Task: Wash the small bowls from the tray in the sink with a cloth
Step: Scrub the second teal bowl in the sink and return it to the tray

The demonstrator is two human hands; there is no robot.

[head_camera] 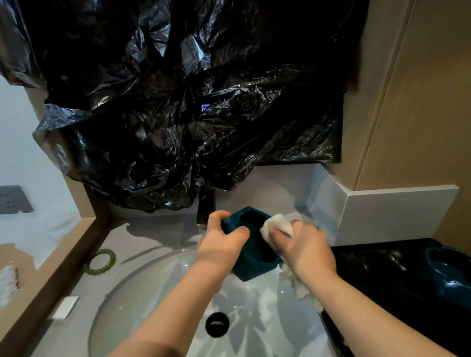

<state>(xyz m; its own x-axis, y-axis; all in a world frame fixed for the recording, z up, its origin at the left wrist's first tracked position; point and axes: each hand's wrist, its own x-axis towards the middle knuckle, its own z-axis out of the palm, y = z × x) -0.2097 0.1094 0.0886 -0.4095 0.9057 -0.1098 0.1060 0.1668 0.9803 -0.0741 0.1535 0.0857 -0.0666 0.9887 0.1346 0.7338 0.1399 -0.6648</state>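
Both forearms reach over sink (142, 295) — left hand (220, 248) fingers curled gripping teal bowl (256, 257); right hand (304, 246) pinching white cloth (277, 227) at rim.

Black plastic sheet (193, 91) over beige walls (425, 93)

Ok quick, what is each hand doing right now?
Left hand: closed around the teal bowl, holding it over the sink.
Right hand: closed on the white cloth, pressing it into the bowl.
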